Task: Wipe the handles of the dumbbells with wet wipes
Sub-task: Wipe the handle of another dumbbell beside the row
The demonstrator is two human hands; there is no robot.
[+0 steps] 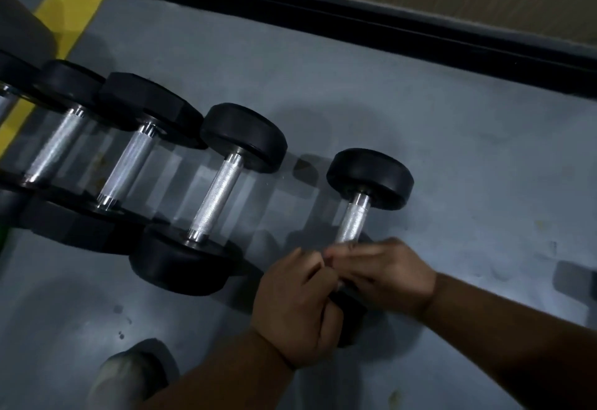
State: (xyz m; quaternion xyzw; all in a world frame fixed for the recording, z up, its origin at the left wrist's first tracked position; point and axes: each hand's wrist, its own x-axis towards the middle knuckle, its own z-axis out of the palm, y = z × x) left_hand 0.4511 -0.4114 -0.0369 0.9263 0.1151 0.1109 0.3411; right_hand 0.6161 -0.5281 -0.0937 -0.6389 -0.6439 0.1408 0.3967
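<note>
Both hands meet at the near end of the rightmost dumbbell (358, 215), lower right. Left hand (297, 306) curled, right hand (384, 274) blurry – can't tell any wipe. Next move, I'd guess – rub along the handle.

Lighting is dim and cool. Glare marks the knurled handles (217, 195). Both hands (384, 275) show motion blur; edges bend.

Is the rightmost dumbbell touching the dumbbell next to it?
Apart. The head view shows bare grey floor between the rightmost dumbbell and the neighbouring dumbbell, at both the heads and the handles.
</note>
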